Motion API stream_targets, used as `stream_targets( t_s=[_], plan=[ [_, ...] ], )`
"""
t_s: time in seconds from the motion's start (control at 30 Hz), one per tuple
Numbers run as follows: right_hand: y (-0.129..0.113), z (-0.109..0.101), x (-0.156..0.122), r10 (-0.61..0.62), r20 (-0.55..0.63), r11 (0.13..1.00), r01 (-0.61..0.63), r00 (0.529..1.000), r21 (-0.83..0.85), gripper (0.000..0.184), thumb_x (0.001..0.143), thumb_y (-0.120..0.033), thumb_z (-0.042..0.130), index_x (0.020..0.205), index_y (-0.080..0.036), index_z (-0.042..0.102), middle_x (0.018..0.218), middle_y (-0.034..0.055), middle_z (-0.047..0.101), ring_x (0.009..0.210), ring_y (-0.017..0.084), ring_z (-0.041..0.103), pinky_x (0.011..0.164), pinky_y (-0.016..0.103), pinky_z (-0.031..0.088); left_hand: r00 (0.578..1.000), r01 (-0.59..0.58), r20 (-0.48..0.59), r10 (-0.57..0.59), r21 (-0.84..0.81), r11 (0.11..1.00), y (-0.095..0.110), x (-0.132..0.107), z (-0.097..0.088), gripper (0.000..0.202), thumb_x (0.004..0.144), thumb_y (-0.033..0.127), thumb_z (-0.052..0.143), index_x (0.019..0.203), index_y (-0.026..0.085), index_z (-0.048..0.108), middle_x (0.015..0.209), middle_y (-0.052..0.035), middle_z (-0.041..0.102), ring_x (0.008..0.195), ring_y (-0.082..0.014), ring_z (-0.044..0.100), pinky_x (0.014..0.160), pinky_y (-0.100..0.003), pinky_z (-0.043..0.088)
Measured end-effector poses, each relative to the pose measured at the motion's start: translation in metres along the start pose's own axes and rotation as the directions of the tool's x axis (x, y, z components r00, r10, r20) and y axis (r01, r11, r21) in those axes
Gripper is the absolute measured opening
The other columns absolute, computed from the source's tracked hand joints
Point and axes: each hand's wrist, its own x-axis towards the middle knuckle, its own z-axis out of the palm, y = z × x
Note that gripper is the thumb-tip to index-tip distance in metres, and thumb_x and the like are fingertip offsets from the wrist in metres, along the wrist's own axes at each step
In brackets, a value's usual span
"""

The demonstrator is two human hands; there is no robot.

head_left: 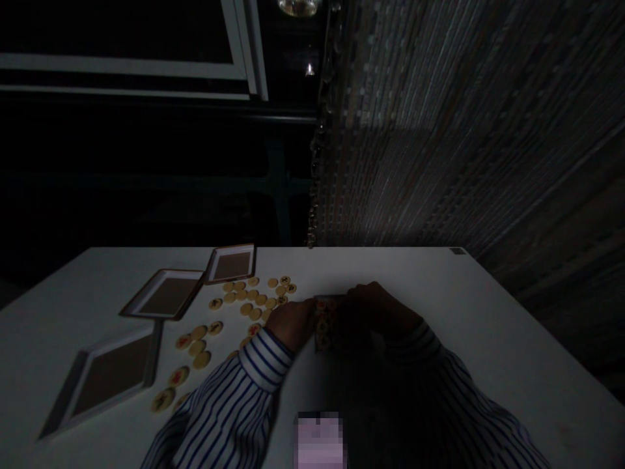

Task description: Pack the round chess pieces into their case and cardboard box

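Observation:
Wooden Chinese chess pieces (321,326), some with red markings, sit in a small dark tray (316,345) between my hands. My left hand (293,322) is closed at the tray's left side, fingertips by its far left corner. On the far right side, my right hand (383,309) is bent with its fingers curled. Deep shadow hides its fingertips and what they hold, if anything. More loose chess pieces (261,300) lie left of my left hand, some plain side up, some showing red or black characters.
Three shallow rimmed trays stand on the left: a near one (149,365), a middle one (129,306) and a far one (252,260). The white table (488,339) ends before a hanging bead curtain (415,163). A blurred pinkish block (319,443) shows at the bottom.

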Motion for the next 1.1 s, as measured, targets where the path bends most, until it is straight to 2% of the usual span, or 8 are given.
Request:
stream_targets(
  t_s=[0.23, 0.4, 0.5, 0.6, 0.7, 0.83, 1.1],
  plan=[
    [-0.003, -0.003, -0.001, 0.014, 0.032, 1.000, -0.014, 0.999, 0.001, 0.027, 0.082, -0.032, 0.040, 0.084, -0.015, 0.062, 0.085, 0.0122, 0.063, 0.077, 0.021, 0.059, 0.061, 0.030, 0.039, 0.999, 0.003, 0.033, -0.004, 0.005, 1.000, 0.001, 0.000, -0.003, 0.036, 0.081, 0.032, 0.037, 0.114, 0.024, 0.049, 0.095, -0.0081, 0.065, 0.086, -0.0233, 0.060, 0.068, -0.033, 0.045],
    [0.001, 0.000, -0.001, -0.002, -0.001, 1.000, 0.002, 1.000, 0.013, 0.023, 0.081, -0.028, 0.042, 0.080, -0.017, 0.062, 0.082, 0.0100, 0.064, 0.074, 0.021, 0.059, 0.060, 0.030, 0.039, 0.999, 0.010, 0.032, -0.009, -0.027, 1.000, 0.001, 0.000, -0.007, 0.039, 0.080, 0.031, 0.040, 0.117, 0.024, 0.047, 0.099, -0.0072, 0.064, 0.091, -0.0216, 0.059, 0.074, -0.031, 0.044],
    [0.004, -0.003, -0.003, 0.014, -0.050, 0.999, -0.012, 0.999, 0.036, 0.023, 0.082, -0.028, 0.042, 0.090, -0.019, 0.061, 0.086, 0.0093, 0.063, 0.079, 0.021, 0.057, 0.063, 0.030, 0.038, 0.998, 0.045, 0.036, -0.044, -0.049, 0.998, -0.002, 0.000, -0.010, 0.038, 0.079, 0.030, 0.042, 0.116, 0.024, 0.048, 0.100, -0.0068, 0.064, 0.092, -0.0205, 0.058, 0.076, -0.030, 0.043],
    [0.009, -0.008, -0.008, 0.022, -0.122, 0.996, -0.011, 0.992, 0.090, 0.026, 0.082, -0.029, 0.042, 0.103, -0.024, 0.057, 0.092, 0.0075, 0.062, 0.086, 0.020, 0.055, 0.069, 0.031, 0.036, 0.999, 0.050, -0.003, -0.050, -0.088, 0.995, -0.008, 0.000, -0.015, 0.037, 0.079, 0.028, 0.042, 0.115, 0.022, 0.048, 0.100, -0.0070, 0.064, 0.092, -0.0192, 0.058, 0.076, -0.029, 0.043],
    [0.014, -0.009, -0.012, 0.035, -0.179, 0.989, -0.009, 0.983, 0.147, 0.031, 0.078, -0.023, 0.046, 0.108, -0.023, 0.054, 0.096, 0.0071, 0.061, 0.090, 0.018, 0.053, 0.075, 0.030, 0.034, 0.996, 0.056, -0.063, -0.063, -0.115, 0.992, -0.015, 0.000, -0.018, 0.038, 0.079, 0.028, 0.042, 0.116, 0.020, 0.047, 0.101, -0.0069, 0.063, 0.092, -0.0191, 0.058, 0.076, -0.028, 0.043],
    [0.019, -0.008, -0.015, 0.044, -0.247, 0.982, 0.004, 0.968, 0.188, 0.032, 0.079, -0.022, 0.045, 0.110, -0.022, 0.053, 0.099, 0.0070, 0.059, 0.093, 0.019, 0.051, 0.078, 0.031, 0.032, 0.990, 0.075, -0.106, -0.090, -0.133, 0.988, -0.025, 0.001, -0.021, 0.037, 0.080, 0.030, 0.040, 0.114, 0.021, 0.050, 0.105, -0.0065, 0.062, 0.096, -0.0194, 0.057, 0.080, -0.028, 0.042],
    [0.017, -0.018, -0.018, 0.061, -0.284, 0.984, -0.011, 0.957, 0.175, 0.031, 0.082, -0.025, 0.040, 0.111, -0.021, 0.052, 0.104, 0.0071, 0.058, 0.096, 0.019, 0.049, 0.080, 0.032, 0.032, 0.975, 0.068, -0.194, -0.111, -0.216, 0.974, -0.032, -0.002, -0.034, 0.037, 0.080, 0.034, 0.037, 0.109, 0.019, 0.054, 0.100, -0.0063, 0.064, 0.093, -0.0192, 0.057, 0.079, -0.029, 0.043]
  ],
)
